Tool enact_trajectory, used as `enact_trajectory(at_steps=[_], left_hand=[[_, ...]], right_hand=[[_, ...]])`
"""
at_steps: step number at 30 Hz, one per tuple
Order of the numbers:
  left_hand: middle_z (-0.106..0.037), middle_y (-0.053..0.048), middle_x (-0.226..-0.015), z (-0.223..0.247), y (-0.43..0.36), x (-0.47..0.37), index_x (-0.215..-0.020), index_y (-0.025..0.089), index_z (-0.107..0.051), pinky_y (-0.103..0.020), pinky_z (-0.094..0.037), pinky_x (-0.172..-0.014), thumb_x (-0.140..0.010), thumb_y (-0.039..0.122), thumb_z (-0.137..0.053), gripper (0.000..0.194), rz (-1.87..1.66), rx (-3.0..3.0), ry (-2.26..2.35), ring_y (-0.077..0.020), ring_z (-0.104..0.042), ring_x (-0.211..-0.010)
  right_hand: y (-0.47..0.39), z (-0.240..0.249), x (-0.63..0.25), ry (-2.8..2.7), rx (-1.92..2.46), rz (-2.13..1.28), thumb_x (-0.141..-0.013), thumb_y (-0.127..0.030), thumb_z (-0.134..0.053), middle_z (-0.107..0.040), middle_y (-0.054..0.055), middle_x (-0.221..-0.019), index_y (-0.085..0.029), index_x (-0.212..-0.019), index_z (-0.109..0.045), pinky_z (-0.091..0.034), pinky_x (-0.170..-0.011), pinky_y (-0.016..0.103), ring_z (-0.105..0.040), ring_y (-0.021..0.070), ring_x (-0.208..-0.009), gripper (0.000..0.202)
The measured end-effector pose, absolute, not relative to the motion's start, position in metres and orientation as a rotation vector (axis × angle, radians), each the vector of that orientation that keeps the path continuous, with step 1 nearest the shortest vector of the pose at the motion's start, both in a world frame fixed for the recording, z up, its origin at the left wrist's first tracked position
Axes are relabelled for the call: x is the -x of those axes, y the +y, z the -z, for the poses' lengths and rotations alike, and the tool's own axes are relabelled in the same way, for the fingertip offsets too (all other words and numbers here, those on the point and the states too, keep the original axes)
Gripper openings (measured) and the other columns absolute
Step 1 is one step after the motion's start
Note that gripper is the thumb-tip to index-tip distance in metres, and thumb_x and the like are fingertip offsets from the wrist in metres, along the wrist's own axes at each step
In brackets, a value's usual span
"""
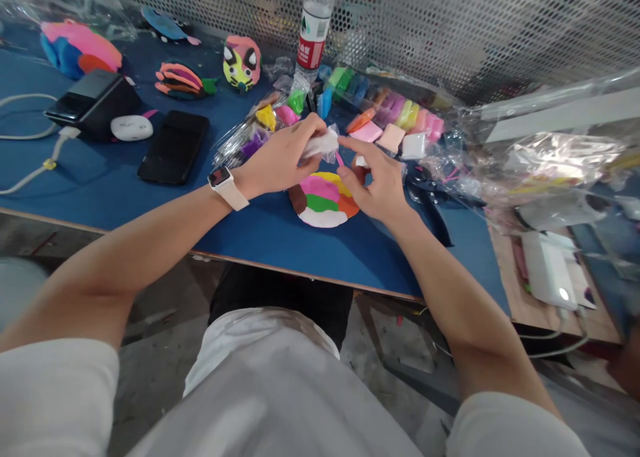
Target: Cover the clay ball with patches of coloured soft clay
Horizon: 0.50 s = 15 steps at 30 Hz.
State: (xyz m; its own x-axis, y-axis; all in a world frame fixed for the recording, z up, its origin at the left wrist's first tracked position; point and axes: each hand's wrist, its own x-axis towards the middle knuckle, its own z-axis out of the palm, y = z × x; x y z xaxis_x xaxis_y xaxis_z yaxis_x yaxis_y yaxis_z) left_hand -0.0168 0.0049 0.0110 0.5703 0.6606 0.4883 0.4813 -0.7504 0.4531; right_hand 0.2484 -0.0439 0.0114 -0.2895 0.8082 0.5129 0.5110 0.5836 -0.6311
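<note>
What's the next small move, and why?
Probably lower the right hand to the multicolored clay-like piece: a small white bit shows among that hand's fingers, and the piece lies close by, while the left hand holds a white, wrapped-looking lump.

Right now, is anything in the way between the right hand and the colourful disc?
Nothing visible: the right hand overlaps the colourful disc's right edge. The white lump is in the left hand, past the disc's far side.
</note>
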Motion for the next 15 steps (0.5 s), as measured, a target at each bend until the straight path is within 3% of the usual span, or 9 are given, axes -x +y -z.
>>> enact_trajectory(at_steps=[3, 6, 10, 15], left_hand=[[-0.069, -0.012, -0.124, -0.0105, 0.0051, 0.0164, -0.134, 0.031, -0.051, -0.053, -0.062, -0.091, -0.12, 0.059, -0.048, 0.032, -0.99, -2.553, 0.907, -0.0298, -0.069, -0.101], [-0.068, -0.011, -0.121, -0.0102, 0.0044, 0.0156, -0.133, 0.031, -0.05, -0.051, -0.062, -0.09, -0.116, 0.049, -0.052, 0.025, -1.011, -2.539, 0.9, -0.0296, -0.071, -0.1], [-0.069, -0.014, -0.126, -0.0111, 0.0033, 0.0152, -0.133, 0.026, -0.049, -0.053, -0.063, -0.097, -0.109, 0.033, -0.053, 0.025, -1.008, -2.547, 0.892, -0.0367, -0.078, -0.116], [-0.071, -0.015, -0.144, -0.0114, 0.0038, 0.0152, -0.148, 0.026, -0.052, -0.051, -0.064, -0.108, -0.108, 0.032, -0.057, 0.04, -0.907, -2.596, 0.97, -0.0384, -0.076, -0.137]], right_hand=[[-0.0455, -0.0121, -0.2471, -1.972, 1.079, -0.4, -0.103, -0.071, -0.079, -0.082, 0.007, -0.115, -0.037, -0.145, -0.077, -0.073, -0.091, 0.056, -0.079, 0.0309, -0.092, 0.054], [-0.0468, -0.0111, -0.2459, -2.027, 1.067, -0.293, -0.107, -0.068, -0.075, -0.084, 0.005, -0.116, -0.04, -0.154, -0.075, -0.071, -0.084, 0.054, -0.071, 0.0243, -0.074, 0.055], [-0.0475, -0.0093, -0.2471, -2.092, 1.055, -0.257, -0.109, -0.07, -0.071, -0.086, 0.004, -0.125, -0.045, -0.16, -0.072, -0.069, -0.079, 0.049, -0.067, 0.0205, -0.068, 0.056], [-0.0468, -0.0043, -0.2488, -2.166, 0.992, -0.275, -0.111, -0.063, -0.073, -0.086, 0.007, -0.135, -0.042, -0.166, -0.069, -0.069, -0.081, 0.048, -0.072, 0.0238, -0.077, 0.059]])
